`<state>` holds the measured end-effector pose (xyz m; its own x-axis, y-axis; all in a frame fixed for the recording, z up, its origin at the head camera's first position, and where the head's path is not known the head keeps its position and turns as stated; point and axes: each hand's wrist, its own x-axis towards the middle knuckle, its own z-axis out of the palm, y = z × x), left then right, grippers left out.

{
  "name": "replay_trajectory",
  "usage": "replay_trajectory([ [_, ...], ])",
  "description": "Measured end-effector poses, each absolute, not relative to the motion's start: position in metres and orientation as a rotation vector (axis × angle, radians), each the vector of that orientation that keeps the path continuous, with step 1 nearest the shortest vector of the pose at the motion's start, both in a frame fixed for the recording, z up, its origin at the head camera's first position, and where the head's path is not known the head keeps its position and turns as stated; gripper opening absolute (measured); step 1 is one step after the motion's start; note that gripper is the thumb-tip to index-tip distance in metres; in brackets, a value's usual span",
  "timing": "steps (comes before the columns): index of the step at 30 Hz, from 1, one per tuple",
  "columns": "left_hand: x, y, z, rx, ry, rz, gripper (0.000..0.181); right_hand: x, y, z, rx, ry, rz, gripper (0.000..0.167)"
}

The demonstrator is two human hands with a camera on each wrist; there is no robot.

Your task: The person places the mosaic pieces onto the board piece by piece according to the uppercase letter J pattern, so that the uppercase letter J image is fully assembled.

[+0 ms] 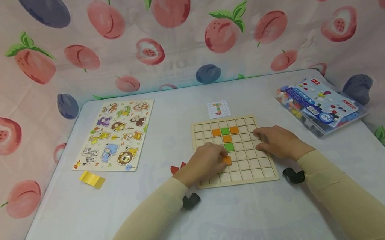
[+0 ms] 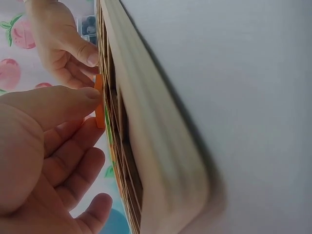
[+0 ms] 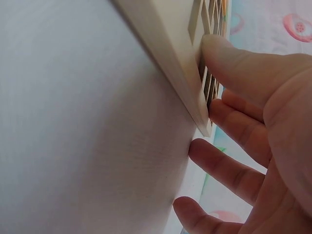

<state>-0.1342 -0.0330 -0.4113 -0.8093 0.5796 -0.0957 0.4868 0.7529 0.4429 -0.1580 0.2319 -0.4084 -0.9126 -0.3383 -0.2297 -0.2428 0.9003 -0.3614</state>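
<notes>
A wooden grid board (image 1: 244, 175) lies on the table in the head view. On it, green tiles (image 1: 229, 147) and orange tiles (image 1: 234, 130) form a T shape. My left hand (image 1: 204, 161) pinches an orange square tile (image 1: 227, 160) between thumb and fingers, just below the lower green tile. In the left wrist view that orange tile (image 2: 99, 108) stands edge-on against the grid. At the board's right edge rests my right hand (image 1: 280, 140), holding no tile. Its thumb (image 3: 226, 66) touches the grid in the right wrist view, the other fingers loosely extended.
Beyond the board lies a pattern card (image 1: 218, 109). Red pieces (image 1: 175, 169) sit partly behind my left forearm. An animal puzzle board (image 1: 115, 136) and a yellow strip (image 1: 92, 179) are at left. A clear plastic case (image 1: 320, 104) of colourful parts is at right.
</notes>
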Motion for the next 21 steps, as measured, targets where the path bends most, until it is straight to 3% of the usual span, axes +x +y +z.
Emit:
replay_trajectory([
  [21,-0.1411,-0.0252,-0.4087,0.864,2.731,0.608,0.02,-0.1586,0.2324,-0.4091,-0.443,2.779,-0.462,0.057],
])
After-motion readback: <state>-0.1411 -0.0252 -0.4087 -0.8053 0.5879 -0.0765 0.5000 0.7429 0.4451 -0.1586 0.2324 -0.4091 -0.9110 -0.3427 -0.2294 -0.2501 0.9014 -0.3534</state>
